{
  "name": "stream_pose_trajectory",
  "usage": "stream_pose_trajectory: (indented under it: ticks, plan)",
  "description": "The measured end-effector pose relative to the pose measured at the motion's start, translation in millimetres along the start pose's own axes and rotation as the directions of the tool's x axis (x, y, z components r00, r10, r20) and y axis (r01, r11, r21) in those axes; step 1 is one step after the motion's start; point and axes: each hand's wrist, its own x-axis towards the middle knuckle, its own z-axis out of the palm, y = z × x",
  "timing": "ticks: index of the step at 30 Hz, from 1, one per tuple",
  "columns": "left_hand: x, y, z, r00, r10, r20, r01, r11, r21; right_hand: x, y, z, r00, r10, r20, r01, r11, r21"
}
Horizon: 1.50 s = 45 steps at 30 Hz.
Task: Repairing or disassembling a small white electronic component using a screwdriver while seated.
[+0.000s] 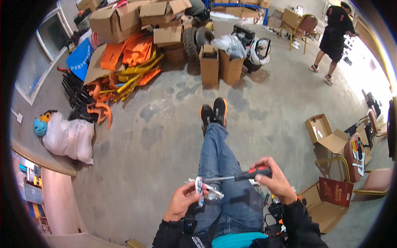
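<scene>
Above my thighs, my right hand (278,182) is closed around the black-and-red handle of a screwdriver (246,174). Its metal shaft points left toward a small white-and-silver part (199,191) with an oval plate and thin projecting arms. My left hand (181,202) pinches this part between thumb and fingers. The tip of the shaft reaches the oval plate; whether it sits in a screw cannot be made out. Under both hands are my crossed legs in blue jeans (219,161), stretched out over the grey floor.
Cardboard boxes (210,66), orange and yellow panels (136,49) and tires lie ahead. A stuffed plastic bag (69,138) rests at left. At right are an open carton (320,128), a chair (374,182) and tools (356,151). A person (336,37) stands far right.
</scene>
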Motion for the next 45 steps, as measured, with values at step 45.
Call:
stream_pose_trajectory:
  ticks: [45]
  plan:
    - [5.8, -3.3, -3.7, 0.999, 0.023, 0.029, -0.019, 0.991, -0.132, 11.3, -6.6, 12.3, 0.994, 0.036, -0.101, -0.020, 0.988, 0.155]
